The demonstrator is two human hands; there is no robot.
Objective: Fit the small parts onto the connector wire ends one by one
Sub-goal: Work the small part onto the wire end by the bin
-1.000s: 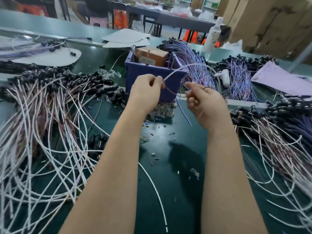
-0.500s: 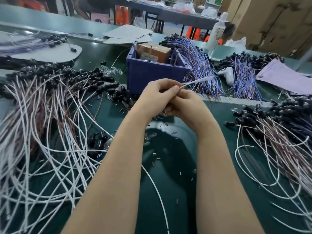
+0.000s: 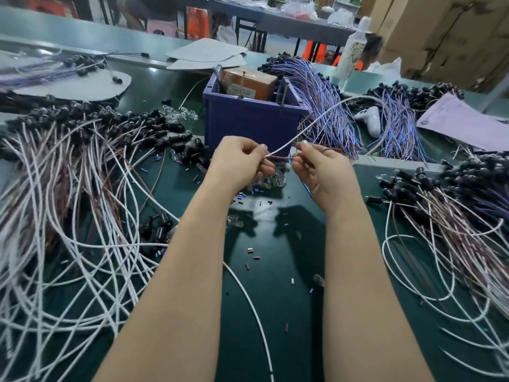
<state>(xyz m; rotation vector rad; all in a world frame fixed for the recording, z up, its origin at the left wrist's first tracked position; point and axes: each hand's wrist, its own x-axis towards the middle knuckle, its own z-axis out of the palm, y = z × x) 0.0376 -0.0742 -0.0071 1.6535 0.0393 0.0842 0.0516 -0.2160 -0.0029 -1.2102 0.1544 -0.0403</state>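
Hands (image 3: 242, 161) apart again, wire (image 3: 311, 125) between.

Assy workshop: wire harness piles (image 3: 68, 188) on bench (image 3: 275, 257), cartons (image 3: 440, 28) behind.

matt green table mat (image 3: 275, 312), glossy blue plastic bin (image 3: 248, 128)

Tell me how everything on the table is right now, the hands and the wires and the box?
left hand: pinched shut on the wire
right hand: pinched shut on the wire
wire: held up off the table, arching to the right
blue bin: upright, open-topped, brown box inside
brown box: closed
white bottle: standing upright
wire piles: loose, tangled, lying flat
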